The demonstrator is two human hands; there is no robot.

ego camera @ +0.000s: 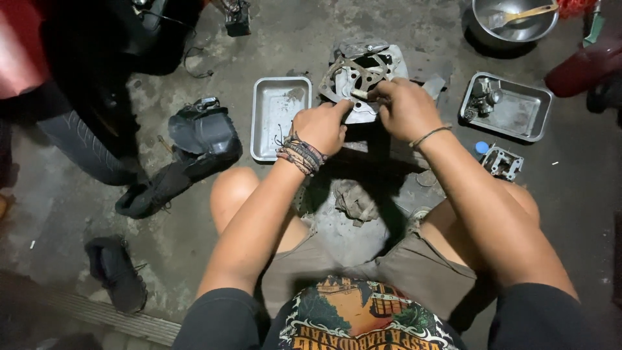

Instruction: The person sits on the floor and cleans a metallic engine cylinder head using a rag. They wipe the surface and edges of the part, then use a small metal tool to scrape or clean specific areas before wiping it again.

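I squat over a concrete floor. A grey metal engine cylinder block (382, 61) stands in front of me, with a thin brownish gasket (343, 78) tilted up off its top. My left hand (321, 126), with braided bands on the wrist, grips the gasket's near edge. My right hand (405, 107), a thin bracelet on its wrist, pinches the gasket beside a small pale piece at the fingertips. A dirty rag (356, 201) lies between my knees.
An empty steel tray (275, 116) lies left of the block. Another tray (518, 113) with small engine parts lies to the right, with a metal part (502, 162) and a blue cap (481, 147) beside it. A steel bowl (515, 23) stands far right. Black shoes (152, 191) and a black cover (204, 133) lie left.
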